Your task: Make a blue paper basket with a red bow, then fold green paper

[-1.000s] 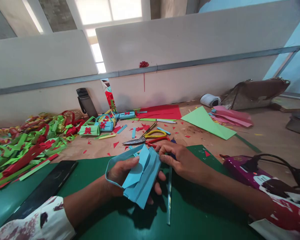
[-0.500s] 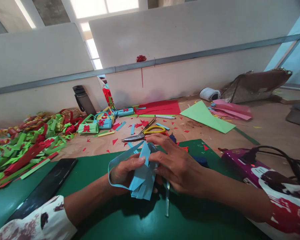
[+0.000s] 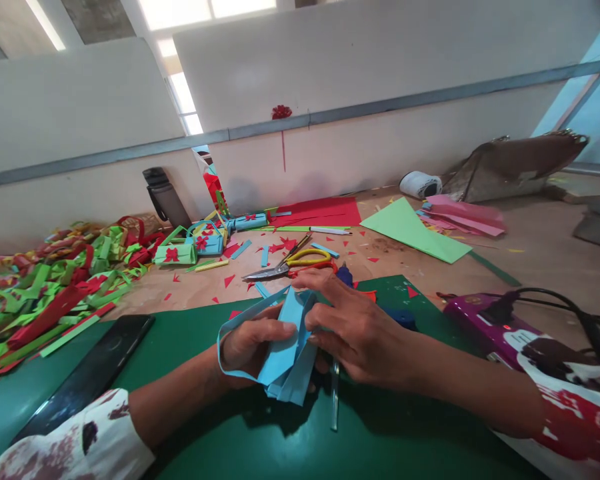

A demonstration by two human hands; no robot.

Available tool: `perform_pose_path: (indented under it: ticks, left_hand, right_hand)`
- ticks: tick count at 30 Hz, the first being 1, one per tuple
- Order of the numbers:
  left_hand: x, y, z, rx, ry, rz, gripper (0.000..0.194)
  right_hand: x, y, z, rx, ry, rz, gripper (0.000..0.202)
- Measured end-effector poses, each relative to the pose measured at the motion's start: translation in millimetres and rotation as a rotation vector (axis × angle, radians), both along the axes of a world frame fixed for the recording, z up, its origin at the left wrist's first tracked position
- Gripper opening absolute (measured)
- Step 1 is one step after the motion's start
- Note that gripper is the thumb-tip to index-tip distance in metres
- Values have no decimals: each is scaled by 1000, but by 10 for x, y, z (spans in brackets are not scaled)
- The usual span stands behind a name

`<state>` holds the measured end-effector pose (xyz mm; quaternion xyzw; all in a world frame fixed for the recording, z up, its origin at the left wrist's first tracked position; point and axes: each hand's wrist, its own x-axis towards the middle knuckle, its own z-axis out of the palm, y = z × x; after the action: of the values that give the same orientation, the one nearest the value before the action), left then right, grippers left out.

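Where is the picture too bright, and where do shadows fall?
Head view: the window panes at the top wash out to white; same head view: a dark shadow lies on the green mat below the folded blue paper.

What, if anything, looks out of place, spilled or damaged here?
Red paper scraps lie strewn around the yellow-handled scissors, and the paper-strip heap at far left sprawls onto the green mat; both look untidy. The folded blue paper in the left hand shows no clear damage, though fingers partly hide it.
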<state>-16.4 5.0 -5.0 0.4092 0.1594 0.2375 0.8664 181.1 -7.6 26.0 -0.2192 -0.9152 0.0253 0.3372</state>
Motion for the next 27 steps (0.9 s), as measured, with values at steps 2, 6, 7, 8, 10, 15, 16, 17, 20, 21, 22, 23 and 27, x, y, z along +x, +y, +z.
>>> perform_pose_path:
  ticks: [2, 6, 7, 8, 10, 15, 16, 17, 20, 21, 22, 23, 27]
  left_hand:
    - [6, -6, 1, -1, 9, 3, 45]
    - [26, -23, 31, -21, 38, 67, 43]
    - [32, -27, 41, -26, 45, 90, 44]
    - [37, -30, 51, -29, 55, 111, 44]
    - [50, -34, 70, -24, 67, 146, 44]
    - [95, -40, 105, 76, 46, 155, 43]
    - [103, -42, 107, 106, 39, 142, 43]
    - [109, -44, 107, 141, 32, 135, 43]
    - [107, -46, 98, 225, 37, 123, 38]
    - [100, -45, 93, 236, 45, 120, 36]
    - [90, -44, 89, 233, 54, 110, 33]
    - [79, -42, 85, 221, 69, 94, 31]
    - [41, -44, 88, 178, 128, 55, 38]
  right_hand:
    - [-7, -16, 8, 0, -19, -10, 8]
    - [-14, -55, 32, 11, -71, -3, 7]
    - [-14, -64, 37, 13, -83, 3, 7]
    - [-13, -71, 42, 12, -94, 8, 8]
    - [-13, -80, 46, 6, -107, 19, 9]
    - [-26, -71, 17, 35, -119, 50, 18]
    - [-30, -67, 8, 44, -121, 52, 20]
    - [-34, -64, 0, 50, -121, 52, 20]
    - [-42, -58, -17, 57, -111, 51, 18]
    - [-44, -56, -22, 57, -108, 52, 18]
    - [-44, -52, -27, 56, -105, 53, 18]
    - [-44, -46, -33, 60, -98, 51, 17]
    - [-40, -13, -63, 84, -23, -11, 8]
